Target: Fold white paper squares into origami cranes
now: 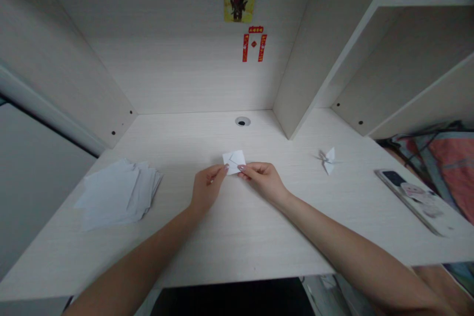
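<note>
ITEM: small white folded paper square (pixel 234 162), mid-way across pale wood-grain desk (pixel 237 237) | LEFT HAND (pixel 206 188): fingertips pinch its left edge | RIGHT HAND (pixel 263 179): fingertips pinch its right edge | STEP: judged mid-fold, 1 piece | NEXT CALLS FOR: aligned edges, firm crease | NEARBY: 1 loose stack of white paper sheets (pixel 118 192) left; 1 white folded paper figure (pixel 327 160) right
</note>
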`<state>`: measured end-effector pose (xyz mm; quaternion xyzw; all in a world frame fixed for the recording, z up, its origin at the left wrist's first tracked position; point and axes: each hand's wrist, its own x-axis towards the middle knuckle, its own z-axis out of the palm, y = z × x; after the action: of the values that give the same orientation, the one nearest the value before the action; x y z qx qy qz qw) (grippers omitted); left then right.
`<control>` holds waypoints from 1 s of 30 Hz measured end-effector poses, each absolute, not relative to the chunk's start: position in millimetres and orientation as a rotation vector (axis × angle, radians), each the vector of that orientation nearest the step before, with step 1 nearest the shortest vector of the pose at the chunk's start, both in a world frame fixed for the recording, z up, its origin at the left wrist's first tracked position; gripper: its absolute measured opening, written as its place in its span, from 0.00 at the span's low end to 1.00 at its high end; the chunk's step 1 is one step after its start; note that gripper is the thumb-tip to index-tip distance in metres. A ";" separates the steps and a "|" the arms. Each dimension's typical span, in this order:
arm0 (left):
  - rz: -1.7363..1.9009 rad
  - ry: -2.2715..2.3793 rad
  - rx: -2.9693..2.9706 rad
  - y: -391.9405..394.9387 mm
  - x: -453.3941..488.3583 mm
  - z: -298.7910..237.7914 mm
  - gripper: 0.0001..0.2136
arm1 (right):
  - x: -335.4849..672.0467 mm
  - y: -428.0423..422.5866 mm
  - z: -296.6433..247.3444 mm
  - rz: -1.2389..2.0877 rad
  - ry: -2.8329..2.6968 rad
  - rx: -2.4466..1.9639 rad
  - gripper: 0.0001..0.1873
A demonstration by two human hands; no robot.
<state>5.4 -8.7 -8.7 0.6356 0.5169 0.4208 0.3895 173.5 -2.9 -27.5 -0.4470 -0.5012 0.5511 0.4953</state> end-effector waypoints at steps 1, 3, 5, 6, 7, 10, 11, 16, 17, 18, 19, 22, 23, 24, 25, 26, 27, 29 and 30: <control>1.060 1.315 1.630 -9.0 5.2 -9.3 0.16 | 173.0 -3.3 -27.7 1.321 -1.215 -1.091 0.13; 1.043 1.317 1.646 -9.0 5.3 -9.6 0.16 | 172.3 -3.8 -27.4 1.300 -1.207 -1.096 0.12; 1.034 1.325 1.647 -7.9 5.6 -9.0 0.16 | 172.6 -4.3 -26.1 1.244 -1.228 -1.098 0.11; 1.033 1.321 1.632 -6.9 5.9 -8.6 0.15 | 173.3 -4.7 -25.0 1.179 -1.255 -1.102 0.11; 1.036 1.308 1.600 -5.9 6.3 -8.2 0.15 | 174.4 -5.4 -23.7 1.081 -1.289 -1.107 0.10; 1.040 1.227 1.399 -3.0 7.5 -7.1 0.15 | 180.6 -8.6 -20.6 0.661 -1.446 -1.095 0.07; 1.038 1.196 1.317 -2.5 7.8 -6.8 0.16 | 183.5 -9.9 -20.1 0.526 -1.524 -1.079 0.07; 1.103 1.064 1.117 -3.8 7.8 -3.6 0.23 | 195.3 -13.0 -20.5 0.030 -1.922 -1.014 0.17; 1.125 1.053 1.127 -4.2 7.7 -2.9 0.24 | 196.1 -12.8 -20.6 -0.038 -1.969 -1.010 0.18; 1.141 1.047 1.143 -4.6 7.6 -2.3 0.25 | 196.4 -12.5 -20.5 -0.093 -2.001 -1.010 0.18; 1.146 1.043 1.162 -4.9 7.7 -1.8 0.26 | 196.2 -12.1 -20.3 -0.129 -2.019 -1.014 0.19; 1.133 1.042 1.221 -4.9 8.0 -1.9 0.27 | 193.3 -11.7 -19.2 -0.096 -2.013 -1.015 0.19; 1.139 1.056 1.240 -4.7 8.0 -2.3 0.26 | 191.8 -11.7 -18.6 -0.043 -1.994 -1.011 0.18; 1.149 1.075 1.256 -4.3 8.0 -2.8 0.23 | 190.1 -11.8 -18.0 0.021 -1.963 -1.008 0.18; 1.161 1.097 1.267 -3.9 7.9 -3.4 0.20 | 188.4 -11.8 -17.4 0.093 -1.924 -1.008 0.17; 1.174 1.119 1.270 -3.5 7.6 -4.0 0.16 | 186.6 -11.6 -17.0 0.172 -1.881 -1.010 0.16; 1.185 1.136 1.268 -3.0 7.3 -4.6 0.13 | 184.9 -11.3 -16.8 0.257 -1.838 -1.011 0.15; 1.191 1.151 1.267 -2.2 6.4 -5.7 0.10 | 182.3 -9.9 -17.8 0.435 -1.763 -1.011 0.14; 1.184 1.155 1.274 -1.8 5.8 -6.1 0.10 | 181.7 -9.0 -18.9 0.520 -1.735 -1.009 0.14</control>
<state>5.8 -1.8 -6.1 0.5275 0.4784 0.4901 0.5027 181.7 -9.0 -18.9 -0.4189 -0.7203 0.2157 0.5090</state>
